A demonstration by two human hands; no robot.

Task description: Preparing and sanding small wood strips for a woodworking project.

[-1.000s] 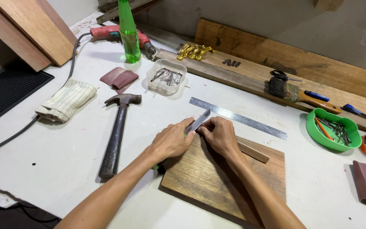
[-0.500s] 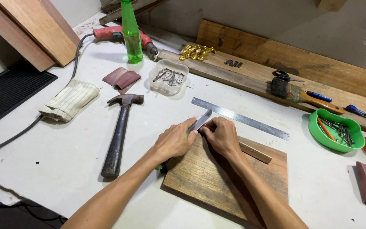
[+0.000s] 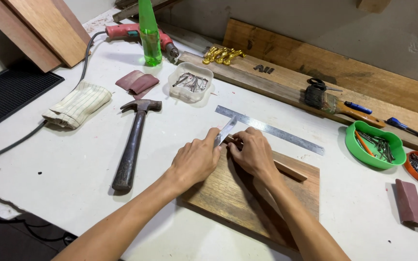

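Beside a clear tub (image 3: 190, 82) of nails, both hands' grips (image 3: 197, 157) (image 3: 252, 152) pinch a small metal blade (image 3: 226, 130)

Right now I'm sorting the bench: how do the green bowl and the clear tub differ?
The green bowl is opaque and rounded, on the right; the clear tub is see-through and squarish, near the hammer. The green bowl holds mixed tools and bits; the clear tub holds dark nails. Both sit open on the table.
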